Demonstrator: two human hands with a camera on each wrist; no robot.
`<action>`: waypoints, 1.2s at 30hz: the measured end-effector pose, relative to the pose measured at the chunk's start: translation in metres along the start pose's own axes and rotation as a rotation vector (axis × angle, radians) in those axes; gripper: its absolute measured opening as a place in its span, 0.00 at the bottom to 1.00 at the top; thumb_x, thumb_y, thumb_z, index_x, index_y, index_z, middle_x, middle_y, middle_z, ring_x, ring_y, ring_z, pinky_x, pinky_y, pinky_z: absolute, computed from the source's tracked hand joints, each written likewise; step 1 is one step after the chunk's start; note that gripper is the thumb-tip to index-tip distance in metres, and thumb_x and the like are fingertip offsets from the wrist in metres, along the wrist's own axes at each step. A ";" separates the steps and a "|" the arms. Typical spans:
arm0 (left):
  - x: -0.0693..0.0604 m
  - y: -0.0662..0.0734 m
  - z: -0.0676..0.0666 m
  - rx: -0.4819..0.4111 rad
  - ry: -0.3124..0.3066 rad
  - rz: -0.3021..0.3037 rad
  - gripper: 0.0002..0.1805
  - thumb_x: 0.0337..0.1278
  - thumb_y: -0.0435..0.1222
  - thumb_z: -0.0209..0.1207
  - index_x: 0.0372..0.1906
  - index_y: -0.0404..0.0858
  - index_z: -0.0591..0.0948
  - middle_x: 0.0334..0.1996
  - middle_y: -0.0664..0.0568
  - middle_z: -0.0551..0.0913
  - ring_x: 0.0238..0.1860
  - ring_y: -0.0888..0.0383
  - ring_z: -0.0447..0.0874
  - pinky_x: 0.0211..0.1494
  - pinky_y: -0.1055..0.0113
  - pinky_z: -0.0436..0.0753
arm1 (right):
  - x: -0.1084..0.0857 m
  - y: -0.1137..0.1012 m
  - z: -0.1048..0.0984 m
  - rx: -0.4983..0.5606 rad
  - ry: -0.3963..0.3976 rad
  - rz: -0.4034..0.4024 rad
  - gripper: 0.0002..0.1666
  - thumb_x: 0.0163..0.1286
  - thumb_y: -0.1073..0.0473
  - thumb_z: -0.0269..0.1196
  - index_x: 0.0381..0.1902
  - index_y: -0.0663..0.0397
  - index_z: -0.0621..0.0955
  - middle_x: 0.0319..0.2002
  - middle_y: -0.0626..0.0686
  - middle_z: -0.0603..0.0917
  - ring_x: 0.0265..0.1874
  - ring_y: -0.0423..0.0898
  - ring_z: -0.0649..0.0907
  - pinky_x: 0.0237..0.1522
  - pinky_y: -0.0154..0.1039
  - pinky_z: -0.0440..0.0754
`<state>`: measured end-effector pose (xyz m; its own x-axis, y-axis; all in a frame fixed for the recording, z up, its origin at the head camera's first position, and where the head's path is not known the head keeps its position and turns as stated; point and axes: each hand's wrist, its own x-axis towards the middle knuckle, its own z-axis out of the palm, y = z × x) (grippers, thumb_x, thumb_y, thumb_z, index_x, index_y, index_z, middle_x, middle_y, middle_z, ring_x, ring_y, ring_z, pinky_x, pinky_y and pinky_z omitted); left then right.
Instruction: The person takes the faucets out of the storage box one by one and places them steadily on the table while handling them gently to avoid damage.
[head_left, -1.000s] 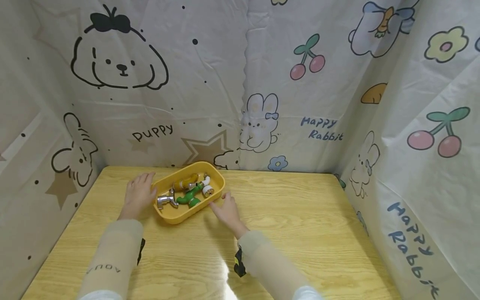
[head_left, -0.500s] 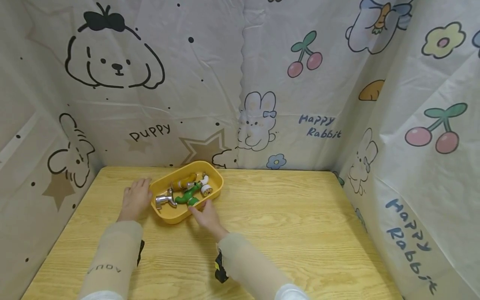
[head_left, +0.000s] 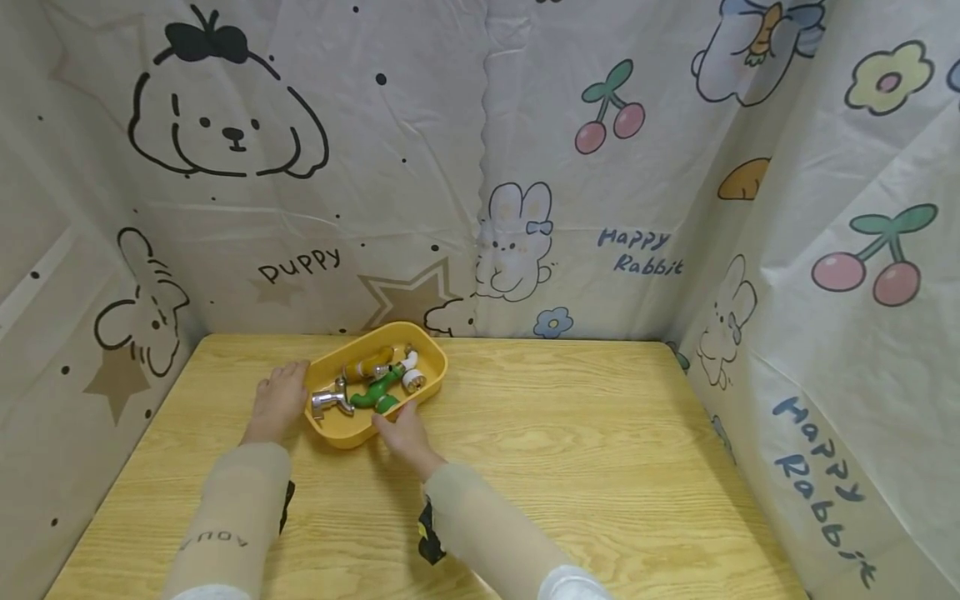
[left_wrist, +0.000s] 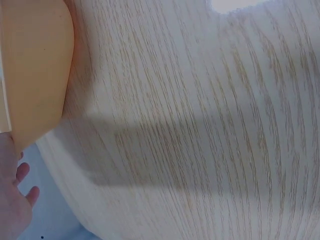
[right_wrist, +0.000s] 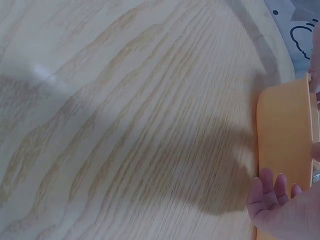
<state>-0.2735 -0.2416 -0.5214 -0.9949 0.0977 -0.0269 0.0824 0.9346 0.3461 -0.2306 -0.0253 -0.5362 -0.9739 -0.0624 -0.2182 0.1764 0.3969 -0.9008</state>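
Observation:
A yellow oval tub (head_left: 347, 433) sits at the back left of the table, its long side slanting up to the right. Inside lie a silver tap (head_left: 330, 400), a green tap (head_left: 381, 388), an amber-yellow piece (head_left: 367, 367) and a white fitting (head_left: 413, 381). My left hand (head_left: 277, 402) touches the tub's left end with relaxed fingers. At the near long side is my right hand (head_left: 407, 437), thumb over the rim; in the right wrist view this hand (right_wrist: 287, 212) has its fingers loosely bent against the outer wall (right_wrist: 285, 135).
The wooden table (head_left: 585, 467) extends to the right and front of the tub. Printed cloth (head_left: 420, 167) hangs close behind the table's back edge, and more cloth (head_left: 847, 358) hangs along the right side.
My right hand has moved left along the tub's near side, its thumb now at the rim. The left hand has shifted slightly against the left end. The tub has hardly moved.

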 end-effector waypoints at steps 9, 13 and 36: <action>0.000 0.001 -0.001 -0.025 0.006 -0.003 0.30 0.58 0.26 0.46 0.66 0.25 0.56 0.61 0.29 0.59 0.61 0.33 0.54 0.61 0.37 0.53 | 0.000 0.000 -0.002 0.015 -0.004 0.007 0.32 0.63 0.52 0.58 0.60 0.59 0.62 0.49 0.57 0.75 0.46 0.48 0.75 0.50 0.43 0.73; -0.001 0.001 0.000 -0.035 0.010 -0.007 0.32 0.54 0.26 0.48 0.65 0.25 0.56 0.62 0.28 0.58 0.61 0.32 0.54 0.61 0.37 0.53 | -0.001 0.002 -0.003 0.015 -0.010 0.006 0.29 0.63 0.52 0.58 0.58 0.57 0.63 0.44 0.54 0.76 0.41 0.45 0.75 0.45 0.41 0.74; -0.016 -0.012 0.002 -0.138 0.071 0.041 0.30 0.51 0.30 0.55 0.60 0.23 0.62 0.58 0.28 0.64 0.57 0.32 0.61 0.59 0.37 0.57 | 0.001 0.010 -0.008 -0.049 -0.040 -0.009 0.21 0.62 0.51 0.58 0.48 0.55 0.67 0.30 0.49 0.72 0.25 0.42 0.72 0.26 0.33 0.70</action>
<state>-0.2588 -0.2531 -0.5270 -0.9929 0.1060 0.0542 0.1190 0.8740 0.4712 -0.2309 -0.0143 -0.5422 -0.9688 -0.1020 -0.2257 0.1595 0.4400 -0.8837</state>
